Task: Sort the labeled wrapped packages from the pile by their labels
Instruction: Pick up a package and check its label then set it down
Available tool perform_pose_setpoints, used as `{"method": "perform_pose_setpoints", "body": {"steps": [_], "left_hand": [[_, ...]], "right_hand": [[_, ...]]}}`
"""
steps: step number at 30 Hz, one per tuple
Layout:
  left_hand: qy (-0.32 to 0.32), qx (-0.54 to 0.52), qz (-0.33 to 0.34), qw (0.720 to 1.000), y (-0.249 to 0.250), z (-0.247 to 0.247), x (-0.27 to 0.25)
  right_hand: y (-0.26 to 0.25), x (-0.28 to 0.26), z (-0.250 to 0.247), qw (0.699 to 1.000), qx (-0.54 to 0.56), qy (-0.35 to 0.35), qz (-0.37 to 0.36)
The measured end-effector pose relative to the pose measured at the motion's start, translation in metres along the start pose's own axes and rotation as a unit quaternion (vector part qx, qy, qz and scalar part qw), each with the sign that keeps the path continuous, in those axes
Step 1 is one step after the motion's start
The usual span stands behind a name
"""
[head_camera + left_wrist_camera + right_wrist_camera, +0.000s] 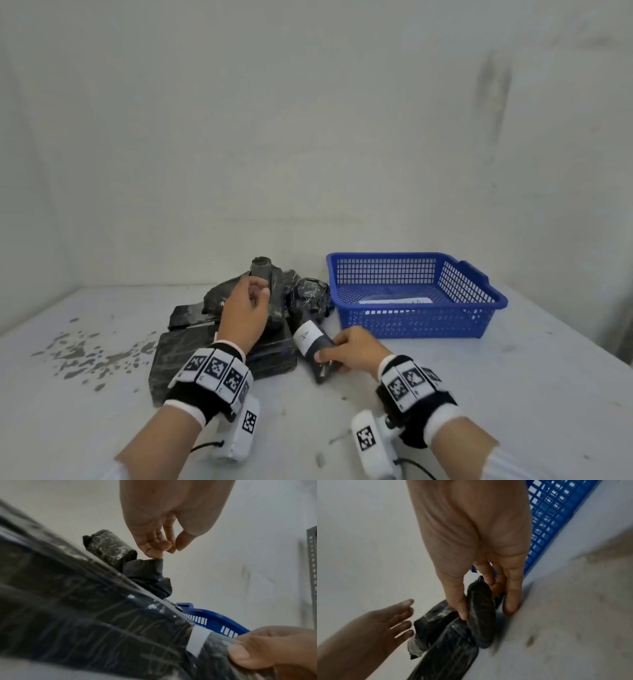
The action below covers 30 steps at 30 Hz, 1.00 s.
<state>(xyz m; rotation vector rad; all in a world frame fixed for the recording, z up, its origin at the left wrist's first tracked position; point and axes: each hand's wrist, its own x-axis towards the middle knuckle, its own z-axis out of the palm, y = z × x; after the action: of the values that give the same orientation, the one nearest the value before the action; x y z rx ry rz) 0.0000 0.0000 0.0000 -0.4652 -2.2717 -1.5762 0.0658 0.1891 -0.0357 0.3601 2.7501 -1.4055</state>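
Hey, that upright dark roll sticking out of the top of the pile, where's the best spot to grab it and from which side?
Judging by its pose, grip the upright roll round its free upper end, coming from the near side where the left hand hovers. Its base is wedged among the other packages, so only the top is clear.

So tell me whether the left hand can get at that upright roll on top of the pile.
Probably yes: the left hand hovers beside the upright roll atop the pile, fingers loosely curled and holding nothing, with nothing between them.
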Motion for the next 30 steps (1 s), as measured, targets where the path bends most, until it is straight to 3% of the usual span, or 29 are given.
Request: {"method": "perform_pose_setpoints", "body": {"steps": [4, 8, 12, 19, 23, 30], "left_hand": [[-0.072, 0.029, 0.031, 0.997, 0.006, 0.005, 0.013], [-0.153, 0.046, 0.061, 0.985, 0.025, -0.001, 0.024], [-0.219, -0.072, 0.04, 0.972, 0.065, 0.001, 0.024], [-0.065, -0.232, 0.063, 0.969, 0.093, -0.001, 0.024], [-0.002, -0.244, 0.107, 0.964, 0.103, 0.001, 0.022], [-0.044, -0.223, 0.109, 0.968, 0.101, -0.006, 0.023]], "right_hand": [[0.001, -0.02, -0.027, 0.998, -0.023, 0.042, -0.051], [-0.013, -0.039, -0.065, 0.989, 0.041, 0.074, -0.123], [-0.037, -0.049, -0.099, 0.967, 0.119, 0.11, -0.196], [-0.067, -0.046, -0.117, 0.908, 0.256, 0.126, -0.306], [-0.077, -0.043, -0.117, 0.904, 0.265, 0.106, -0.319], [-0.08, -0.039, -0.118, 0.892, 0.293, 0.098, -0.329]]}}
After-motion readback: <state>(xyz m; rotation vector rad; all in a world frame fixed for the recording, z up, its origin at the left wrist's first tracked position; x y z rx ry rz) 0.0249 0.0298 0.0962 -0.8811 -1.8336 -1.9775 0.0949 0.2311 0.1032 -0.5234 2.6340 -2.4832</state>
